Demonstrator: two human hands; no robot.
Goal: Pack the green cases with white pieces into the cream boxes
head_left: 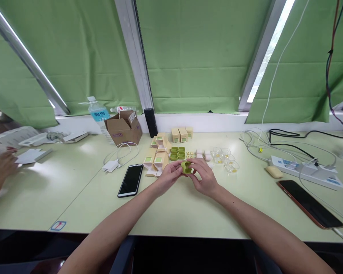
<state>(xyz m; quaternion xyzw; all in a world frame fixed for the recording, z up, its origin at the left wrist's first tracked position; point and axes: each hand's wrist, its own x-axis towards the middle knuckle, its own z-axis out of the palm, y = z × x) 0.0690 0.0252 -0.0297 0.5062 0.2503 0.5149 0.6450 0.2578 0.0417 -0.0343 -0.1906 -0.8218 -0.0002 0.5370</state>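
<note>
Pinching a small green container point(185, 167) btwn them, L hand point(169, 175) & R hand point(204, 176) have fingers curled on its opp. sides, just in front of similar green containers point(174, 156) on the table point(188, 217). Open-flap cartons point(160, 160) nr L hand; pale-pink pcs point(208, 156) & clear plastic cups point(226, 156) past R hand. Blk-screened phone point(130, 179) left of L hand.

The near tabletop point(188, 213) leaves room to pass, but cartons point(150, 159), green cups point(174, 156) and seemingly clear shells point(229, 159) stand beyond.
</note>
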